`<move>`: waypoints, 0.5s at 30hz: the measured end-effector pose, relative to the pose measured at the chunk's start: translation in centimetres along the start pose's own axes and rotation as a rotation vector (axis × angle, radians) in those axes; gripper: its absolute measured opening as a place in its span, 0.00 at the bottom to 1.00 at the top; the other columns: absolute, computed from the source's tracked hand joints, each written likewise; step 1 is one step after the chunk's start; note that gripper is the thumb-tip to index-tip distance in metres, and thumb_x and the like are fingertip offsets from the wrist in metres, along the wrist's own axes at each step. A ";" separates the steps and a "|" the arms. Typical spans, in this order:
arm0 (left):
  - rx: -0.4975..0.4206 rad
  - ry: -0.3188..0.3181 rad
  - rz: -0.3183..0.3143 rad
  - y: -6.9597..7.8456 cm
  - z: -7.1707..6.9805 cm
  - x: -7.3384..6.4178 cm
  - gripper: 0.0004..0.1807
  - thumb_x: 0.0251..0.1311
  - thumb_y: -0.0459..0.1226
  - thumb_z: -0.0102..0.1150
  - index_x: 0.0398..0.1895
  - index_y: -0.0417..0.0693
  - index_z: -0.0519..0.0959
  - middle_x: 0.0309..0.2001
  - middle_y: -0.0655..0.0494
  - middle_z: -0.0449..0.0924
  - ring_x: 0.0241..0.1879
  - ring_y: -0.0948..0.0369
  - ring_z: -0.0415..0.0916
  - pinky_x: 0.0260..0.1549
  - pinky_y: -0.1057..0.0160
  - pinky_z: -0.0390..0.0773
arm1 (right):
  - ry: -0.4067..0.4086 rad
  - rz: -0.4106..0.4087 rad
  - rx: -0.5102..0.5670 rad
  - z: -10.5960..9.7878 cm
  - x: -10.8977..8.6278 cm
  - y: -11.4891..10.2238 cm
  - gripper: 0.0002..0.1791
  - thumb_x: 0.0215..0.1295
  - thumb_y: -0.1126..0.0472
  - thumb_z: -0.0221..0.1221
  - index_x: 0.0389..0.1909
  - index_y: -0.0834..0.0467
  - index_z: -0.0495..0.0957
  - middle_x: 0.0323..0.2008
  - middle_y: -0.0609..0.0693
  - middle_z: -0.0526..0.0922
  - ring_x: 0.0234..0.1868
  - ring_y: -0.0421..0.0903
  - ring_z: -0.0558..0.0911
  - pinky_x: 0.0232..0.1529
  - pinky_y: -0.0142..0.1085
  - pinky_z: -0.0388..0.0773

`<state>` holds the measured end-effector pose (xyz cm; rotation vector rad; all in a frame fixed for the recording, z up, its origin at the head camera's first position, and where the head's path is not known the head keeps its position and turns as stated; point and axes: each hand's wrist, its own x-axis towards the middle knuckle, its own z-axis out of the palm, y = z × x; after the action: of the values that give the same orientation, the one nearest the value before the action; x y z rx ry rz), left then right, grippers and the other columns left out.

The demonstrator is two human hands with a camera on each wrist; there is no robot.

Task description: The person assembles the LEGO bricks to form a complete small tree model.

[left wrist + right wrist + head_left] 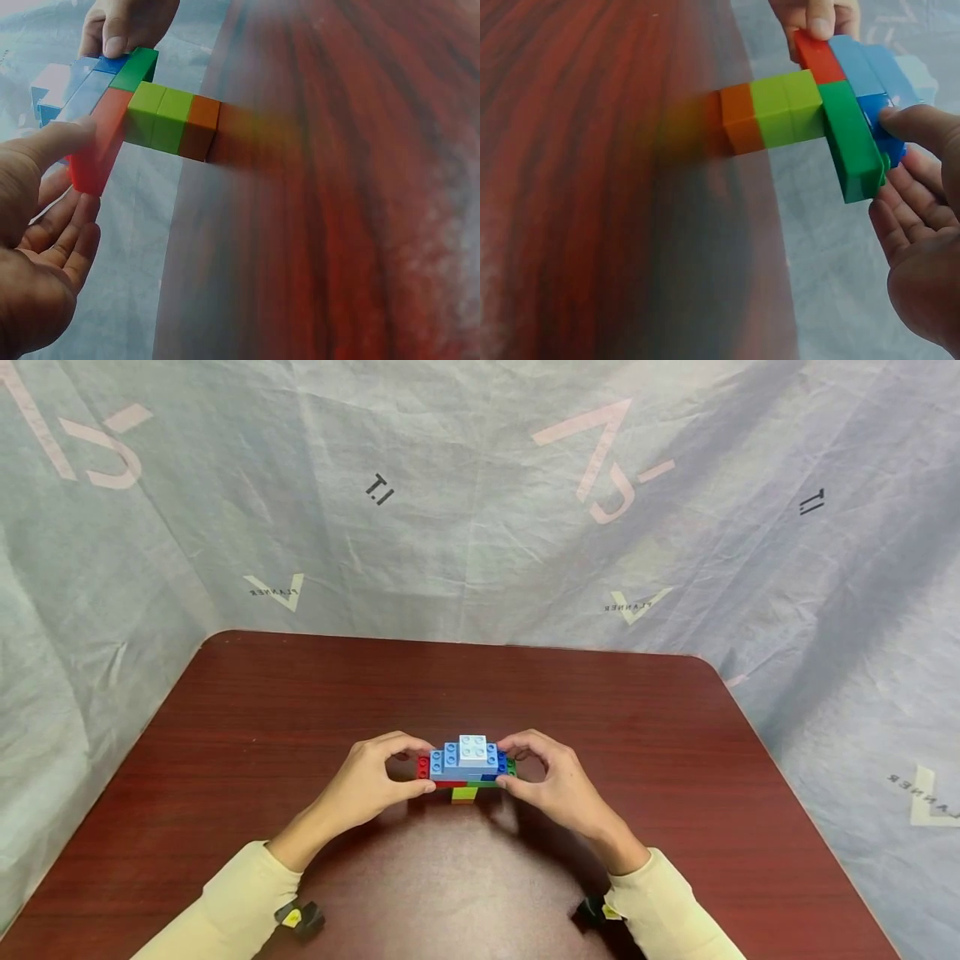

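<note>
A toy building-brick model stands upright at the middle of the table. Its narrow stem has an orange brick (199, 129) at the bottom and lime-green bricks (786, 111) above. Across the stem lie a red brick (103, 142) and a green brick (853, 142) end to end. Light-blue bricks (450, 763) and a dark blue brick (885, 127) sit on those, stepping up to a white brick (472, 749). My left hand (372, 777) pinches the left end between thumb and fingers. My right hand (558, 781) pinches the right end, its thumb on the dark blue brick.
The dark red wooden table (300, 693) has rounded far corners. A pale grey cloth (450, 527) with printed marks hangs behind it and along the sides. Black wrist straps (300, 917) show at both sleeves.
</note>
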<state>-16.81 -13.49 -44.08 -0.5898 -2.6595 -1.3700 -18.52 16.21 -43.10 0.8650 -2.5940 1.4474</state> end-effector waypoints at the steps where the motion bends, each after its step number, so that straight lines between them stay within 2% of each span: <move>1: 0.001 0.004 -0.001 0.0 0.0 -0.1 0.23 0.50 0.42 0.81 0.51 0.58 0.85 0.44 0.65 0.85 0.44 0.62 0.80 0.44 0.58 0.84 | 0.001 0.009 -0.001 0.0 -0.2 0.2 0.22 0.58 0.63 0.75 0.53 0.47 0.82 0.47 0.42 0.85 0.49 0.41 0.83 0.54 0.41 0.83; 5: -0.008 0.012 0.001 0.0 0.0 -0.2 0.22 0.51 0.41 0.81 0.50 0.58 0.85 0.44 0.64 0.86 0.45 0.60 0.82 0.45 0.55 0.84 | 0.013 0.040 0.029 -0.1 -0.7 0.7 0.23 0.58 0.63 0.75 0.53 0.45 0.81 0.48 0.41 0.85 0.50 0.40 0.84 0.54 0.47 0.83; 9: -0.006 0.028 0.003 0.0 0.1 -0.2 0.21 0.50 0.41 0.81 0.49 0.58 0.85 0.44 0.63 0.87 0.44 0.59 0.83 0.44 0.55 0.85 | 0.045 0.051 0.094 0.2 -1.3 1.3 0.24 0.58 0.66 0.74 0.54 0.48 0.81 0.49 0.46 0.85 0.50 0.41 0.84 0.52 0.53 0.84; 15: 0.010 0.051 0.001 0.0 0.3 -0.1 0.20 0.51 0.40 0.81 0.48 0.59 0.85 0.45 0.63 0.88 0.44 0.59 0.83 0.45 0.53 0.86 | 0.127 0.044 0.140 0.9 -1.5 2.0 0.21 0.57 0.68 0.74 0.51 0.52 0.83 0.48 0.50 0.86 0.48 0.45 0.84 0.50 0.53 0.84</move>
<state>-16.69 -13.34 -44.30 -0.5478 -2.6241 -1.3514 -18.06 17.03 -45.61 0.7078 -2.4589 1.6551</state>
